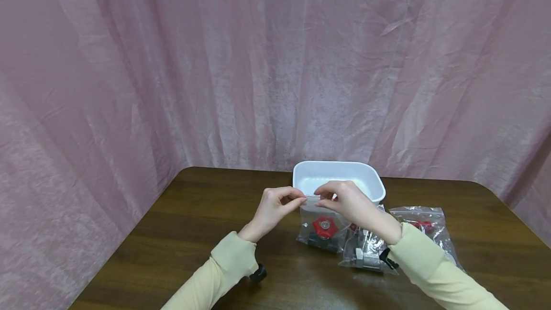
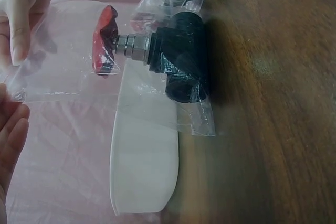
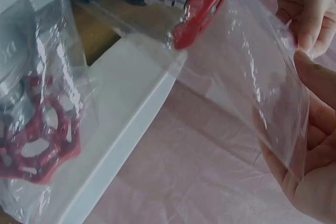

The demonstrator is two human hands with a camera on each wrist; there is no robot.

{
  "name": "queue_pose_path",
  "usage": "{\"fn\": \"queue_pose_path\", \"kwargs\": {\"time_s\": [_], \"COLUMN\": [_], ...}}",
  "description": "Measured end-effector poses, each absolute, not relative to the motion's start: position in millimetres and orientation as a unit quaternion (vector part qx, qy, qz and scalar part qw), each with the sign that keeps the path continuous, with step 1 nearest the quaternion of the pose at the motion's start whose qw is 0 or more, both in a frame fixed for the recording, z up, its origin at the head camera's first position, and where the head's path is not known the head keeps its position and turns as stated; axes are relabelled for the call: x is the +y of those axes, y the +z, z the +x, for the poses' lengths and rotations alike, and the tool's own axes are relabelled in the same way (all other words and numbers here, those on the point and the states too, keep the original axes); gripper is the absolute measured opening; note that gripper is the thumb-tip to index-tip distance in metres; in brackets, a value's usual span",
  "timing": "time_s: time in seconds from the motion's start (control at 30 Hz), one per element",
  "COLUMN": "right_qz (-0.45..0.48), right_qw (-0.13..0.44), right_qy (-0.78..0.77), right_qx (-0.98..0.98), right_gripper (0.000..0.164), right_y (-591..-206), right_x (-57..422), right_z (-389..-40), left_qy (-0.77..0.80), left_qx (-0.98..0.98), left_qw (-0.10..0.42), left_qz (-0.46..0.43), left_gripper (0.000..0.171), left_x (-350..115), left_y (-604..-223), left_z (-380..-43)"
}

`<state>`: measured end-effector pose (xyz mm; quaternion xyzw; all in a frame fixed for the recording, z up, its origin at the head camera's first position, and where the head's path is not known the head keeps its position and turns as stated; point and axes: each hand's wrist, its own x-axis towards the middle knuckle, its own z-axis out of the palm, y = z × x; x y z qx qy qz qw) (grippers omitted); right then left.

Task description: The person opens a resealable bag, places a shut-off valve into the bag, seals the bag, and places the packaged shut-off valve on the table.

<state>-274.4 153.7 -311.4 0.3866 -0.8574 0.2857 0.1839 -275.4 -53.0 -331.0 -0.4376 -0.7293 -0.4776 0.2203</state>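
Note:
My left hand [image 1: 274, 208] pinches the upper left corner of a clear plastic bag [image 1: 311, 212] between thumb and fingers. At the bag's upper right corner, the thumb and fingers of my right hand [image 1: 346, 202] pinch the same edge. The bag stands upright with a valve inside: a red handwheel [image 1: 325, 227], a silver stem [image 2: 134, 47] and a black body [image 2: 185, 59]. In the right wrist view the clear film stretches from the handwheel to my right fingers [image 3: 320, 114]. Whether the bag's mouth is sealed I cannot tell.
A white tray [image 1: 374, 178] stands behind the hands near the curtain. Right of the held bag lies a bag with a silver valve [image 1: 369, 258], partly under my right forearm. Farther right is another bag with a red-handled part [image 1: 424, 226]. Brown wooden table [image 1: 172, 233] lies beneath.

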Motion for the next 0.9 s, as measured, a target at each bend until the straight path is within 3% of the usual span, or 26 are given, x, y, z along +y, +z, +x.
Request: {"fn": "queue_pose_path", "kwargs": {"time_s": [0.9], "right_qz": [0.377], "right_qw": [0.19], "right_qy": [0.272], "right_qx": [-0.865], "right_gripper": [0.006], "right_y": [-312.6], "right_x": [158.7], "right_z": [-273.8], "left_qy": [-0.48], "left_qx": [-0.73], "left_qw": [0.222], "left_qz": [-0.432], "left_gripper": [0.007], "left_x": [-54.1], "left_y": [-331.7], "left_z": [-275.7]}}
